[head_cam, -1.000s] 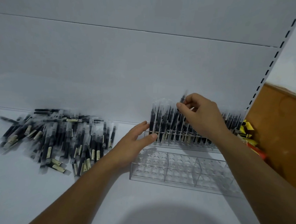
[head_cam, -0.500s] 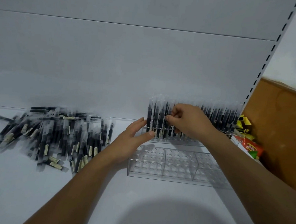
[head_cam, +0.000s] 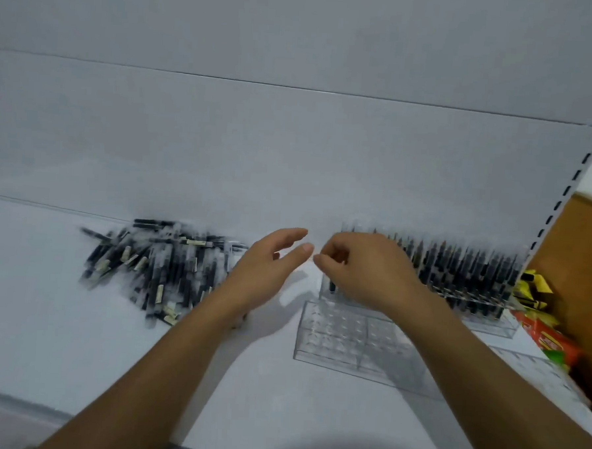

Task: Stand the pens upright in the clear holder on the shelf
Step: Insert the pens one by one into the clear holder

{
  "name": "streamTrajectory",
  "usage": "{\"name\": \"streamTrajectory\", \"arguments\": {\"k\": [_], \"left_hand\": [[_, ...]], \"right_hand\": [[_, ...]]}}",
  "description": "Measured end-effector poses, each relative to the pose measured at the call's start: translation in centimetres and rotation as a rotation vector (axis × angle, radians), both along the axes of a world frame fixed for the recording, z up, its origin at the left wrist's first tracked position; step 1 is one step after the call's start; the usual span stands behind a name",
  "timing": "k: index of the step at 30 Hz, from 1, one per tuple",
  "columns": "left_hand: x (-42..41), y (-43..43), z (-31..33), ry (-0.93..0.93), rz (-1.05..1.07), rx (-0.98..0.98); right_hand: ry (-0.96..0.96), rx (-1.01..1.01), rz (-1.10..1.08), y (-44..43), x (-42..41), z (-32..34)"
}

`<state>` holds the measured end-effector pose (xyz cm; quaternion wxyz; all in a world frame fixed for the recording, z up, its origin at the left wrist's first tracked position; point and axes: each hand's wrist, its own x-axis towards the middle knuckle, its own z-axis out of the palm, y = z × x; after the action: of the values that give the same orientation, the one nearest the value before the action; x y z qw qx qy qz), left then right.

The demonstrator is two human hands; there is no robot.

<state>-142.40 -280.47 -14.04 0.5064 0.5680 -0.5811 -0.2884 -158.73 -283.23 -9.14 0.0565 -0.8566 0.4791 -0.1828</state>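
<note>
Loose pens point(head_cam: 155, 268) lie on the shelf point(head_cam: 42, 331), left of the holder point(head_cam: 350, 340) holding upright pens point(head_cam: 473, 275).

Yellow and red packets point(head_cam: 539, 326) lie beside a brown panel point(head_cam: 581, 246).

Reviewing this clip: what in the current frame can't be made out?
Head view only.
Right hand: curled, palm away; grip on a pen unclear.
Clear holder: left rear slots hidden behind that hand.
Loose pens: motion blur, labels unreadable.
Colourful packets: blurred, print unreadable.
</note>
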Motion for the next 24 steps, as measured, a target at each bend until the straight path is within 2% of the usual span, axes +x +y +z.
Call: {"name": "streamTrajectory", "arguments": {"k": [5, 8, 10, 12, 14, 17, 21, 24], "left_hand": [[7.0, 3.4, -0.5, -0.159, 0.301, -0.048], [11.6, 5.1, -1.4, -0.312, 0.547, -0.04], [14.6, 5.9, -2.3, -0.439, 0.674, 0.059], [17.1, 6.4, -3.6, -0.548, 0.711, 0.218], [18.1, 6.9, -4.4, -0.549, 0.664, 0.344], [17.9, 7.2, -4.8, -0.494, 0.619, 0.366], [17.6, 7.6, -4.9, -0.491, 0.678, 0.349], [17.6, 7.6, -4.7, -0.475, 0.716, 0.3]], "right_hand": [[-0.02, 0.047, 0.292, 4.3, 8.3, -3.1], [0.034, 0.086, 0.361, 5.8, 11.7, -6.0], [0.105, 0.132, 0.349, 5.9, 12.8, -7.7], [0.156, 0.173, 0.336, 5.6, 13.1, -9.0], [0.16, 0.175, 0.339, 5.4, 13.2, -9.7], [0.075, 0.157, 0.35, 5.1, 13.3, -10.3], [-0.108, 0.138, 0.365, 4.6, 13.5, -10.9], [-0.169, 0.119, 0.365, 4.7, 13.5, -10.8]]}}
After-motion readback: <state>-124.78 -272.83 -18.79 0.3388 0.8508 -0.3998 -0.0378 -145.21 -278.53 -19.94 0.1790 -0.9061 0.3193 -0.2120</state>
